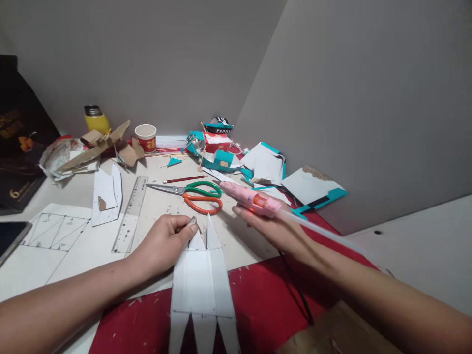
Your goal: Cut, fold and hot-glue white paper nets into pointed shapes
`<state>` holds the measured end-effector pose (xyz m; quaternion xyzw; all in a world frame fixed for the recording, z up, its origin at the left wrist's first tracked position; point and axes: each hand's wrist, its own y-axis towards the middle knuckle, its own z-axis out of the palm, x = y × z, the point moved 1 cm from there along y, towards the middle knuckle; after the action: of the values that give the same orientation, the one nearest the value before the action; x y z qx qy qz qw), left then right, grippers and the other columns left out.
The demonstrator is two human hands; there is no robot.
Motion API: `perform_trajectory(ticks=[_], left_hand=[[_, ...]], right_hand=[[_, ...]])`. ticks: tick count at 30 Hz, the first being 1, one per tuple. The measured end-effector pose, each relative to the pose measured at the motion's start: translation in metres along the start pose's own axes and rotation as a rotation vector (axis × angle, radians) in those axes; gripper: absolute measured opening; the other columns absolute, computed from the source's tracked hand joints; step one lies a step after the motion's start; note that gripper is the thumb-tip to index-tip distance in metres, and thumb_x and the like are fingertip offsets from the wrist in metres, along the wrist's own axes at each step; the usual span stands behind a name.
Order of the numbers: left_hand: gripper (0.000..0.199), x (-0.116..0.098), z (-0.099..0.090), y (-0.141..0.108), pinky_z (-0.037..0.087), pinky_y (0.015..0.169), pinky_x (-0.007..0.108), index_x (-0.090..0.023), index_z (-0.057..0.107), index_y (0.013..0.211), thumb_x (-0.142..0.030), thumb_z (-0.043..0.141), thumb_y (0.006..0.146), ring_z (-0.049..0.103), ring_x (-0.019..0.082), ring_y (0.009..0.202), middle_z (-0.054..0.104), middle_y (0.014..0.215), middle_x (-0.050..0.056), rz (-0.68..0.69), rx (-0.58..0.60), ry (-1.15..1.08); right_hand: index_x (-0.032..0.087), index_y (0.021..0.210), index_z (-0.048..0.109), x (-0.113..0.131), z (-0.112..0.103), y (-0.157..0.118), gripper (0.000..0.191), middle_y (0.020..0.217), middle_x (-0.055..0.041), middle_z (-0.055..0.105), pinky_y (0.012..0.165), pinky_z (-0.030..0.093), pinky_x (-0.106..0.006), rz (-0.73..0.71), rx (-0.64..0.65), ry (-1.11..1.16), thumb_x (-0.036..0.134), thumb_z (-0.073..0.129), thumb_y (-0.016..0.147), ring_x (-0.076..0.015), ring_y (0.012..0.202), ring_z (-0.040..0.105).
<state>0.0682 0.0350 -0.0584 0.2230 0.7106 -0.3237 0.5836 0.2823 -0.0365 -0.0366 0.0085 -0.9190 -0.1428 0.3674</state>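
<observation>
A white card cut-out [197,280] with pointed flaps at both ends lies in front of me, creased along its length. My left hand [171,241] pinches the tip of one of its far flaps between thumb and fingers. My right hand [267,223] holds a pink glue gun [250,199], its nozzle pointing left and a clear glue stick [317,231] sticking out of its back. An orange light glows on the gun's side. Just beyond the card are scissors [188,191] with one green and one orange handle, lying slightly apart.
A clear ruler [131,214], a folded white card piece [106,194] and a sheet with drawn lines [55,228] lie to the left. Behind stand a paper cup [146,137] and a yellow bottle [96,119]. Card scraps [267,164] crowd the right wall; a pencil [184,179] lies beyond the scissors.
</observation>
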Motion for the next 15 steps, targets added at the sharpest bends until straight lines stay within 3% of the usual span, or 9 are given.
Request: perform_trajectory(ticks=[1, 4, 8, 12, 15], left_hand=[[0.035, 0.001, 0.0, 0.0, 0.027, 0.044, 0.021, -0.015, 0.054, 0.062, -0.046, 0.055, 0.08, 0.034, 0.009, 0.048, 0.043, 0.053, -0.005, -0.004, 0.011, -0.008], [0.035, 0.004, 0.001, -0.001, 0.028, 0.044, 0.021, -0.015, 0.056, 0.064, -0.046, 0.055, 0.08, 0.036, 0.009, 0.047, 0.044, 0.053, -0.004, -0.003, 0.026, -0.03], [0.033, 0.007, 0.002, -0.001, 0.027, 0.043, 0.021, -0.015, 0.055, 0.063, -0.043, 0.056, 0.08, 0.036, 0.008, 0.047, 0.044, 0.053, -0.004, 0.011, 0.017, -0.043], [0.033, 0.008, 0.003, -0.001, 0.029, 0.044, 0.021, -0.014, 0.058, 0.066, -0.044, 0.055, 0.08, 0.038, 0.009, 0.048, 0.045, 0.054, -0.004, 0.043, -0.006, -0.038], [0.032, 0.009, 0.004, -0.001, 0.03, 0.045, 0.021, -0.014, 0.059, 0.067, -0.043, 0.055, 0.08, 0.039, 0.01, 0.049, 0.045, 0.054, -0.004, 0.068, -0.017, -0.02]], right_hand=[[0.022, 0.108, 0.064, -0.008, -0.002, -0.001, 0.029, 0.096, -0.0075, 0.068, 0.073, 0.051, -0.037, 0.02, -0.045, -0.199, 0.036, 0.052, 0.085, -0.025, 0.086, 0.064], [0.018, 0.089, 0.065, -0.032, -0.004, -0.007, 0.021, 0.082, -0.0104, 0.067, 0.062, 0.048, -0.037, 0.041, -0.076, -0.354, 0.034, 0.056, 0.079, -0.0271, 0.072, 0.063], [0.017, 0.09, 0.064, -0.048, -0.01, -0.012, 0.023, 0.082, -0.0096, 0.067, 0.062, 0.048, -0.032, 0.021, 0.041, -0.42, 0.034, 0.062, 0.076, -0.0234, 0.073, 0.063], [0.015, 0.108, 0.062, -0.036, -0.022, -0.021, 0.042, 0.103, -0.0131, 0.065, 0.077, 0.052, -0.039, -0.011, 0.182, -0.381, 0.04, 0.067, 0.075, -0.0258, 0.09, 0.062], [0.018, 0.105, 0.065, -0.01, -0.019, -0.032, 0.033, 0.108, -0.0134, 0.065, 0.085, 0.05, -0.042, -0.059, 0.031, -0.314, 0.039, 0.061, 0.08, -0.0273, 0.098, 0.062]])
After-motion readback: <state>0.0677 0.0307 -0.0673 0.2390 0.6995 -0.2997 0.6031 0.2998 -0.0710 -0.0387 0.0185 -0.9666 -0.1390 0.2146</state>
